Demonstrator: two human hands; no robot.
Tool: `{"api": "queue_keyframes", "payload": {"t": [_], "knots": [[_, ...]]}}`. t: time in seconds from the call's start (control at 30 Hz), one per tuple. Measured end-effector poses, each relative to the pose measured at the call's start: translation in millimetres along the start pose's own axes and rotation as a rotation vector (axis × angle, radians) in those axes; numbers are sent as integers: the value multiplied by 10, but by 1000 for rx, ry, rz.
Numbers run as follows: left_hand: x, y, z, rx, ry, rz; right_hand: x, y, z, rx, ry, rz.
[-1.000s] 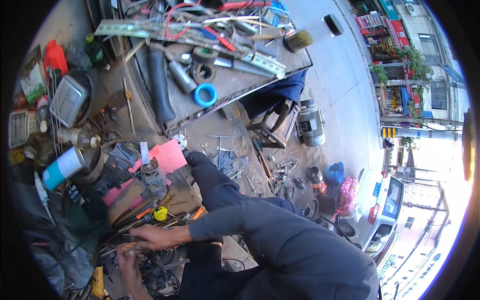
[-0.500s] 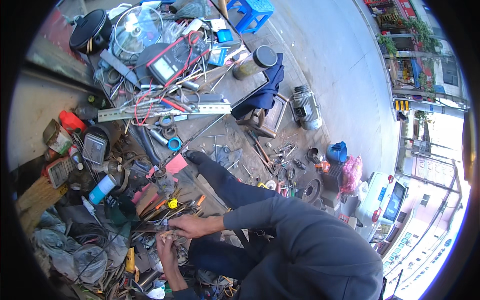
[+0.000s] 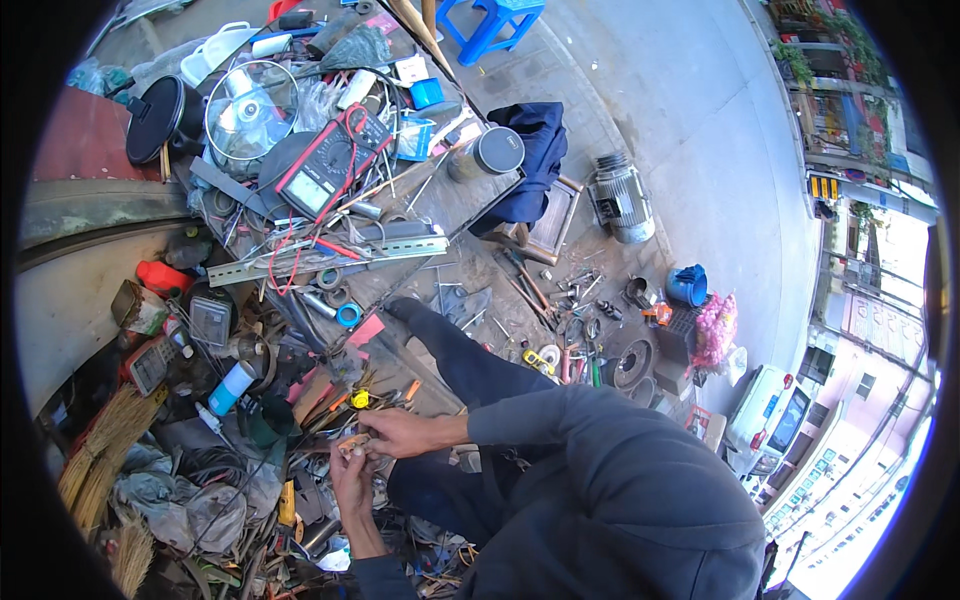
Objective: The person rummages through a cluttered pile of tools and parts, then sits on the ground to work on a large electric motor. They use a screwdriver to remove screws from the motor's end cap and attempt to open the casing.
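Observation:
Both hands meet low in the centre, over a heap of tools and scrap. My right hand [image 3: 392, 430], coming from the right, has curled fingers on a small orange-brown piece [image 3: 352, 443], too small to name. My left hand [image 3: 350, 485], below it, is raised with closed fingers on the same piece, right against my right hand. Just above lie a yellow tape measure [image 3: 360, 399] and orange-handled tools [image 3: 412, 390]. Left of the hands are crumpled grey bags [image 3: 220, 510] and a dark green container [image 3: 272, 428].
A cluttered bench [image 3: 480, 205] holds a multimeter [image 3: 320, 170], lidded pot and jar. A broom [image 3: 100, 445] lies left. To the right are a wooden chair [image 3: 550, 222], electric motor [image 3: 622, 200], scattered tools [image 3: 545, 300] and blue bucket [image 3: 687, 285]; a parked white car [image 3: 760, 410] stands beyond.
The view has swung, bringing more of the bench and the blue stool into sight. My hands stay together on the small piece, now slightly higher and further right in the picture.

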State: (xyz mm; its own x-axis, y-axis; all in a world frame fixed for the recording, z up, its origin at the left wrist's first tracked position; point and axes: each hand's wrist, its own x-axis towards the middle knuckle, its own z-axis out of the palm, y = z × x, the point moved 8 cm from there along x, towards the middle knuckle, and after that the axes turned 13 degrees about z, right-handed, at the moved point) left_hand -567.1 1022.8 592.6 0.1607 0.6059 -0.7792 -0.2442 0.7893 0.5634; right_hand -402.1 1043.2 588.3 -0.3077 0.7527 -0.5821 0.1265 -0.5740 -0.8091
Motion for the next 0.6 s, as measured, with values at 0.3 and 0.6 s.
{"api": "queue_keyframes", "payload": {"t": [0.3,0.6], "knots": [[-12,-12,286,215,-57,-31,-115,307,-127,181,33,228],[34,-23,870,348,-220,15,-394,416,-521,482,-101,589]]}}
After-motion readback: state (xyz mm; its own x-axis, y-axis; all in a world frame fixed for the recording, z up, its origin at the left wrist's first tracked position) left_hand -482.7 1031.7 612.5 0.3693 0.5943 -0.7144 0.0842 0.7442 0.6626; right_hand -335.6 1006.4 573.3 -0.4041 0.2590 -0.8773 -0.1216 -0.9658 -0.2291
